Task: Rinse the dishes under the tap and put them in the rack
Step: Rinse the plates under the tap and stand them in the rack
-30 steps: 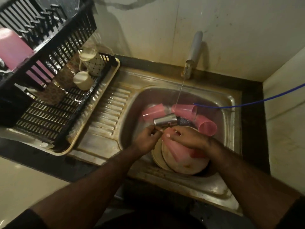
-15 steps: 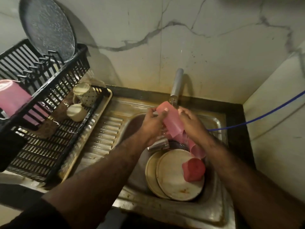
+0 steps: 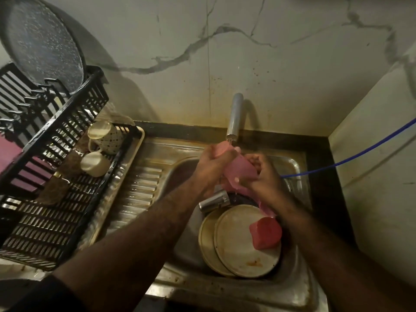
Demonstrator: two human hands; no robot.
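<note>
Barely started: rinsing a pink cup [image 3: 239,168] under the tap [image 3: 234,118]
Left hand [image 3: 211,167] and right hand [image 3: 264,176] both grasp it; 2 mugs [image 3: 102,136] in rack [image 3: 51,199] at left, 2 plates [image 3: 238,242] and steel tumbler [image 3: 215,201] left in sink [image 3: 225,291].

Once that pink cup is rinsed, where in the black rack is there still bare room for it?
The rack has open slats on its lower shelf nearer the person, below the two cream mugs. Its far corner by the wall is crowded with those mugs. Both hands hold the pink cup under the tap.
</note>
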